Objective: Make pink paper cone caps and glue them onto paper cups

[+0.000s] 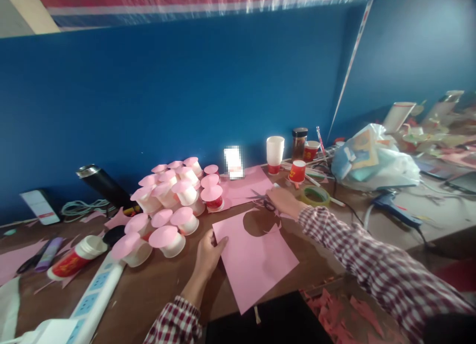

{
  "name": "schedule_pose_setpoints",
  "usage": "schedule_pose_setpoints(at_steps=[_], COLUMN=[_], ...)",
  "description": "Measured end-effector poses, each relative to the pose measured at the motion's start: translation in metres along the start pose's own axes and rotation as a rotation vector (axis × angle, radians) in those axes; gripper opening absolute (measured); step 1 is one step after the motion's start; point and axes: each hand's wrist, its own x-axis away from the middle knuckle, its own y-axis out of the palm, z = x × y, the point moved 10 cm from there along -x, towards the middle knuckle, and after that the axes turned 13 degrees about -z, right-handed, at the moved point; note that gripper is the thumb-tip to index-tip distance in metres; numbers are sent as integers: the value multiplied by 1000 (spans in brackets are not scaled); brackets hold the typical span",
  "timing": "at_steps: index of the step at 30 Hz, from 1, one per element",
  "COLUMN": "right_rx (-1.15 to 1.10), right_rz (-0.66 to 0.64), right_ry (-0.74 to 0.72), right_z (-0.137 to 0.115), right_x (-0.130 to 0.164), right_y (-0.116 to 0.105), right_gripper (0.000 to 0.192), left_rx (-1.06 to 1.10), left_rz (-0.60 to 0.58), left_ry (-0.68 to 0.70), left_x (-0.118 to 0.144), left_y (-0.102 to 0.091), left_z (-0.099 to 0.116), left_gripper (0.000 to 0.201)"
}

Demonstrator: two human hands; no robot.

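Note:
My left hand (pixel 210 250) pinches the left edge of a sheet of pink paper (pixel 256 264), thumb on top. A round piece has been cut from the sheet's upper edge, and the brown table shows through the gap. Beyond it, my right hand (pixel 283 200) is closed at the dark handles of a pair of scissors (pixel 266 202), whose blades point left over another pink sheet (pixel 241 189). My right fingertips are partly hidden. Left of the sheets stand several paper cups (pixel 173 245) topped with pink paper discs (pixel 163 236).
A roll of tape (pixel 315 196), a red cup (pixel 297 171) and stacked white cups (pixel 275 153) stand at the right. Farther right are a plastic bag (pixel 375 158) and a blue glue gun (pixel 397 209). A white power strip (pixel 92 294) lies at the left. Red scraps (pixel 334 314) fill the near edge.

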Motion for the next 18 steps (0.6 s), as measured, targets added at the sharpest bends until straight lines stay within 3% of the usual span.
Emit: schedule_pose_setpoints(at_steps=[4, 11, 15, 18], right_rx=[-15, -204, -382, -515], right_rz=[3, 51, 87, 102], right_ry=[49, 113, 86, 1], right_z=[4, 31, 45, 42], right_x=[-6, 13, 28, 42], right_y=[-1, -14, -16, -15], right_gripper=[19, 27, 39, 41], left_rx=[40, 66, 113, 112], left_rz=[14, 83, 133, 140], left_ry=[-8, -29, -28, -15], left_x=[1, 3, -1, -10], left_y=[-2, -8, -8, -4], left_z=[-2, -1, 1, 8], left_gripper=[44, 39, 42, 42])
